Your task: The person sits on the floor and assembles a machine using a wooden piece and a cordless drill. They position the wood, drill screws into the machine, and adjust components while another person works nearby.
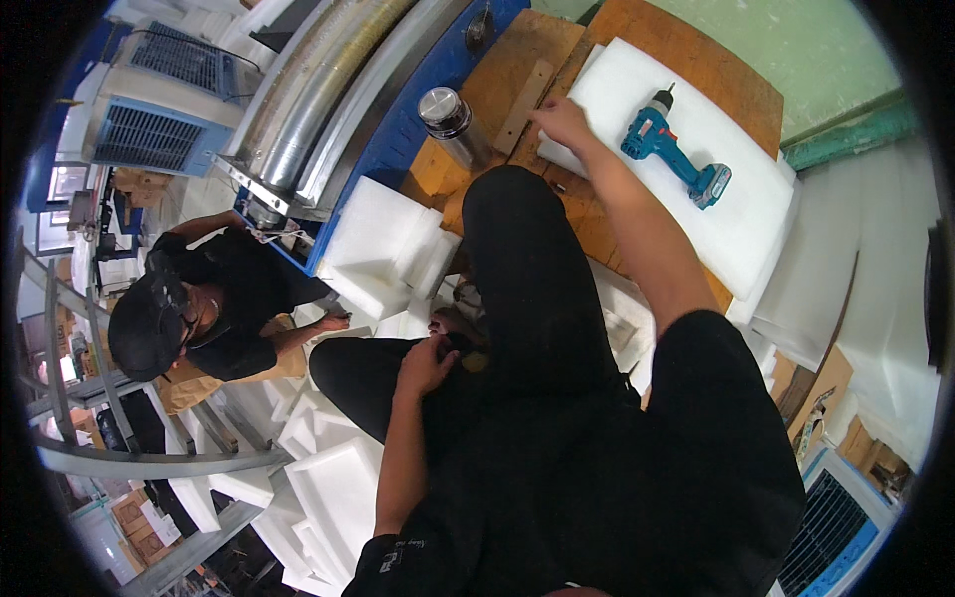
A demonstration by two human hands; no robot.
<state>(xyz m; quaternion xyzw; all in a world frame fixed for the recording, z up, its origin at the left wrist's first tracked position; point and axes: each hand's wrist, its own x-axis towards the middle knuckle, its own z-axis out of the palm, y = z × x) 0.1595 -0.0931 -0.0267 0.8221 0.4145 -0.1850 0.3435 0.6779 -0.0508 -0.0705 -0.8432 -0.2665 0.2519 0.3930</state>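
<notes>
Right hand [563,121] is stretched out to the wooden counter [716,80], resting on the near corner of a big white foam sheet [741,214], w/ a flat wooden strip [524,106] just beside it on the left. Fingers look curled together on the foam edge, but can't tell if they're actually pinching it or just pressing down. A blue cordless drill [674,159] lies on its side on the same sheet, well apart from the hand, bit pointing away from the person. Steel flask [453,124] stands at the counter's left edge, near the strip.

Left hand [425,366] is down low by the person's knee, fingers bunched together on something small and dark; too hidden to say what it is.

Below the counter there's a pile of white foam blocks [383,234], more foam pieces [333,478] spread on the floor. Another person in a black top and cap [144,323] crouches on the left, their hand [333,321] reaching toward the foam. Behind them a long metal roller machine [318,90] w/ a blue frame.
</notes>
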